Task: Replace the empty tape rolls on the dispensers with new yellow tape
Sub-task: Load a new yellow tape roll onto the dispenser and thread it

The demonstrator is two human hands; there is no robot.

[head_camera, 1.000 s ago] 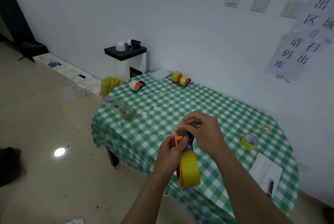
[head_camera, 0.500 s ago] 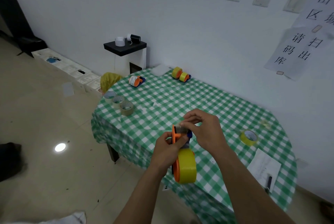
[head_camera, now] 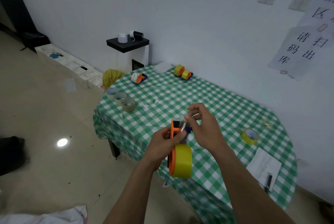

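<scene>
My left hand (head_camera: 163, 143) grips an orange tape dispenser (head_camera: 174, 131) held upright over the table's near edge. A full yellow tape roll (head_camera: 182, 160) sits on its lower end. My right hand (head_camera: 203, 126) pinches the clear tape end (head_camera: 183, 126) at the dispenser's top, beside a blue part. Two dispensers loaded with yellow tape (head_camera: 183, 72) stand at the far edge, and one with a white roll (head_camera: 138, 78) stands left of them. A loose yellow roll (head_camera: 250, 136) lies at the right.
Three empty-looking tape cores (head_camera: 121, 98) lie in a row at the left edge of the green checked table (head_camera: 226, 104). A paper sheet with a black pen (head_camera: 268, 181) lies near the right corner. A small black-topped stand (head_camera: 130, 50) stands by the wall.
The dispenser and both hands stay over the table's near edge. My right hand's fingers have shifted at the dispenser's top, drawing the tape end slightly up and right.
</scene>
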